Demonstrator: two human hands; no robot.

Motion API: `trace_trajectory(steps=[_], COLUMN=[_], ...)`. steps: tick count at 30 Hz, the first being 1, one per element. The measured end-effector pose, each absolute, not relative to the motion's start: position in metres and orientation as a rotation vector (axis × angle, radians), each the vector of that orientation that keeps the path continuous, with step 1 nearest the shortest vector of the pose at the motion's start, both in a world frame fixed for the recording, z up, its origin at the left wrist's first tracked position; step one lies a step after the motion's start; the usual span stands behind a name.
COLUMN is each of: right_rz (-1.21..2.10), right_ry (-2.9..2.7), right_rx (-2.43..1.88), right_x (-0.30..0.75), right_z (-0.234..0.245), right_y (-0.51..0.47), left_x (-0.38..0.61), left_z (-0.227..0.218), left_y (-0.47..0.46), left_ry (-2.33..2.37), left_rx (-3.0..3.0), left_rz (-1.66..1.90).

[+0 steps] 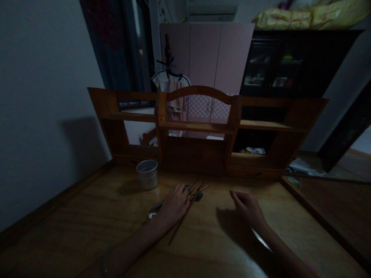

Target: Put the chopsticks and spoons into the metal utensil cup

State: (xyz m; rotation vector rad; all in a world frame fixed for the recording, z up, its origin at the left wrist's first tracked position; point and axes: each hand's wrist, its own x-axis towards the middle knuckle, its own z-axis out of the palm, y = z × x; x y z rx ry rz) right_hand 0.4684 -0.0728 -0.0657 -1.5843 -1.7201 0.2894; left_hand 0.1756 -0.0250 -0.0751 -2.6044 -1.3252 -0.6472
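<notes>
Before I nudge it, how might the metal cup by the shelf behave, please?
The metal cup looks thin-walled and empty, so probably light and stiff. Upright on the smooth wooden desk, it would likely slide; tipped over, it could roll.

Dim, bluish, grainy view with soft shadows, wide-angle bending at edges, slight blur below.

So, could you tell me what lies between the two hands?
In the head view, thin sticks and a dark spoon-like piece lie beside the left hand; onward to the right hand the desk is bare.
</notes>
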Motion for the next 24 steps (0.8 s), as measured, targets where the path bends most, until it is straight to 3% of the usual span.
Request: trace_trajectory(steps=[24], right_rz=[0.295], right_ry=[-1.720], right_rx=[-1.576], right_x=[0.469], right_z=[-0.067], right_y=[-0.072], left_x=[0.179], left_z=[-0.059], left_y=[-0.038], left_ry=[-1.183], left_rx=[-2.819], left_rz=[-0.666])
